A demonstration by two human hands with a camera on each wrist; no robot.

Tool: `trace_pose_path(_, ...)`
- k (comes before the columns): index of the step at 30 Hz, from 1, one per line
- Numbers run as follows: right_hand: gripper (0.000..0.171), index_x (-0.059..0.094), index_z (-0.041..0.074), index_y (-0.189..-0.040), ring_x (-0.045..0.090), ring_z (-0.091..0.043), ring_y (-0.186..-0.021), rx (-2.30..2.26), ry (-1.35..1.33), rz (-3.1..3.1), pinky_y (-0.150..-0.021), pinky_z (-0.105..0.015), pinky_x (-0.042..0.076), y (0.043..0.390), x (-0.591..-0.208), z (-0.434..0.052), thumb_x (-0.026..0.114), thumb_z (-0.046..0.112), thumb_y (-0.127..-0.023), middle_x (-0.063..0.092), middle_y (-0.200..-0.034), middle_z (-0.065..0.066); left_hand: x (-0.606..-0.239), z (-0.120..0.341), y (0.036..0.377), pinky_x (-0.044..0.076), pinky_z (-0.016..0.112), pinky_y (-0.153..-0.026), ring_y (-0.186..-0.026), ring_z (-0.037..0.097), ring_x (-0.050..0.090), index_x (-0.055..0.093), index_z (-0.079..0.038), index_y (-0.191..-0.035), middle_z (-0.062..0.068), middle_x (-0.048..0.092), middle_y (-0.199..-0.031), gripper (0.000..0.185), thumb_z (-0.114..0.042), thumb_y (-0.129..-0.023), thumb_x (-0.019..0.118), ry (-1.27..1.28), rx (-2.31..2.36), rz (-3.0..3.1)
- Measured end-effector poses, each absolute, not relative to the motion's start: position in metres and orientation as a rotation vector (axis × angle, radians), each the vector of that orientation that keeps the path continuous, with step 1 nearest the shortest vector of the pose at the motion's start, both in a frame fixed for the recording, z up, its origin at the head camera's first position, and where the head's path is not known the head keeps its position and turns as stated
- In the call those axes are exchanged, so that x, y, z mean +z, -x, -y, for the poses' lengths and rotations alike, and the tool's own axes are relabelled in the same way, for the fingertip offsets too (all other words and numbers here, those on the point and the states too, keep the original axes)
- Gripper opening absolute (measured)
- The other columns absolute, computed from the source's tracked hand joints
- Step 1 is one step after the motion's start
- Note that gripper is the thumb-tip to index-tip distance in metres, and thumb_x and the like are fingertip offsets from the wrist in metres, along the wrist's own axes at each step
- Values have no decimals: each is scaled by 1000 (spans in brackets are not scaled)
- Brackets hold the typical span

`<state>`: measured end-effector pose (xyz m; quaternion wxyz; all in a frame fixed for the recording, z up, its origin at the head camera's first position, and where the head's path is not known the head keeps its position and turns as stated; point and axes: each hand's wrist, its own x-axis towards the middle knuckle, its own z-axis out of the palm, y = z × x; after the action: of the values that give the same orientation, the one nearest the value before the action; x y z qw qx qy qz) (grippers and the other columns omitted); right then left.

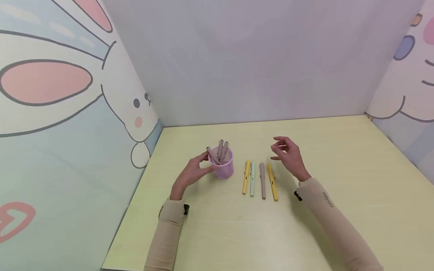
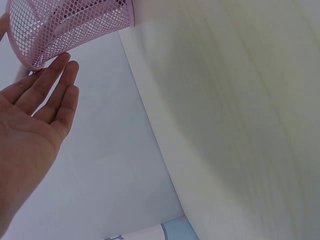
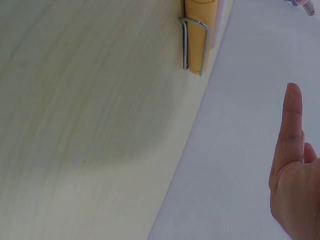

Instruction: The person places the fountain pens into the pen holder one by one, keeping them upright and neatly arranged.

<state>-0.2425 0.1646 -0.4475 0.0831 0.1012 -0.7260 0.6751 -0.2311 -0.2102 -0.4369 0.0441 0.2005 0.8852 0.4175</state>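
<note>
A pink mesh cup (image 1: 222,167) stands on the pale yellow table (image 1: 237,229) and holds grey-brown pens (image 1: 220,149) upright. My left hand (image 1: 202,164) is at the cup's left side. In the left wrist view its straight fingers (image 2: 60,75) touch the cup (image 2: 70,25) near the rim. Right of the cup lie a yellow pen (image 1: 245,177), a light green pen (image 1: 252,179), a grey-brown pen (image 1: 262,180) and another yellow pen (image 1: 272,182), side by side. My right hand (image 1: 283,152) hovers above that row's right end, fingers relaxed and holding nothing. The right wrist view shows a yellow pen's clip (image 3: 195,45).
A wall with a cartoon rabbit (image 1: 68,113) closes the left side, a plain pale wall (image 1: 254,67) the back, and another cartoon wall (image 1: 407,75) the right. The table's front left edge (image 1: 115,256) is near my left sleeve.
</note>
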Motion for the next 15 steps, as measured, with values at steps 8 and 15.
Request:
trace_pose_path(8, 45, 46, -12, -141, 64, -16, -95, 2016, -292, 2285, -73, -38, 62, 240, -450, -174, 63, 6, -103, 53, -113, -23, -438, 210, 234, 39, 59, -111, -133, 34, 53, 41, -6, -158, 12, 63, -137, 75, -33, -97, 75, -638, 1281, -2711)
trace_pose_path(15, 48, 44, -13, -143, 65, -26, -97, 2012, -250, 2442, -74, -38, 62, 239, -454, -184, 61, 8, -104, 53, -112, -22, -441, 211, 236, 37, 60, -111, -134, 38, 52, 42, -5, -158, 15, 63, -137, 75, -32, -97, 76, -632, 1293, -2702)
